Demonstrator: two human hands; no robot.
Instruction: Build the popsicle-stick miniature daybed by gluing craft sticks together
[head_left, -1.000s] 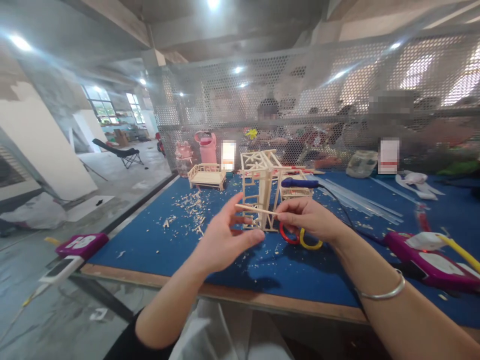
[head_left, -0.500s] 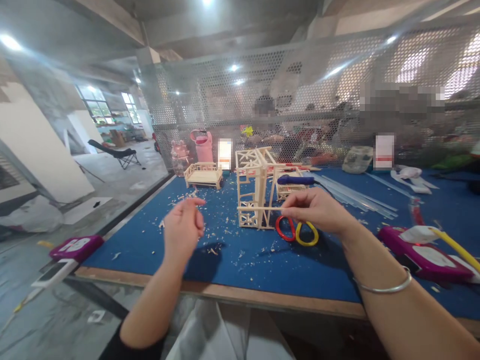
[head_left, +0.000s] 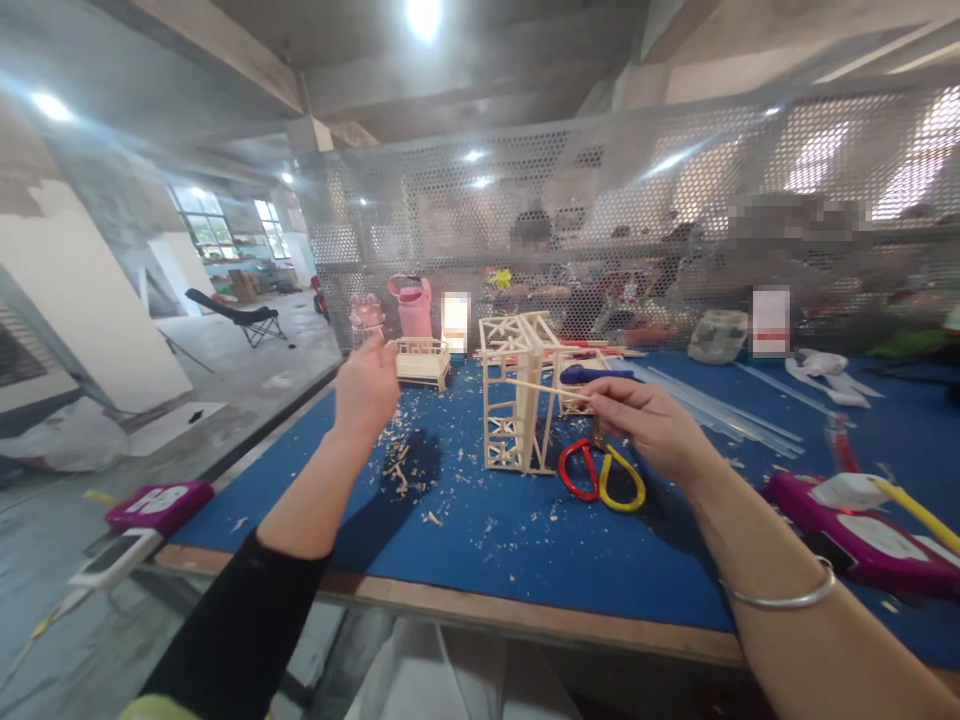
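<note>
My right hand (head_left: pixel 649 415) pinches one end of a thin wooden stick (head_left: pixel 544 387), which points left across an upright wooden stick frame (head_left: pixel 525 400). Whether the stick touches the frame I cannot tell. Scissors with red and yellow handles (head_left: pixel 621 480) lie just below that hand, and a blue-handled tool (head_left: pixel 600 373) is behind the fingers. My left hand (head_left: pixel 367 390) is raised at the left end of a small wooden model bench (head_left: pixel 421 365), hiding part of it. Its fingers are curled together; what they hold, if anything, is hidden.
Wood shavings (head_left: pixel 405 470) litter the blue tabletop (head_left: pixel 465 550). Clear glue sticks (head_left: pixel 720 415) lie at the right, near a purple power strip (head_left: pixel 862 540). A pink cup (head_left: pixel 414 308) stands at the back before a perforated metal screen (head_left: pixel 450 220). Another purple box (head_left: pixel 161 505) sits at the left edge.
My left hand has moved up and away from me, to the bench. The stick in my right hand has tilted, its left end now higher. The view has shifted slightly.
</note>
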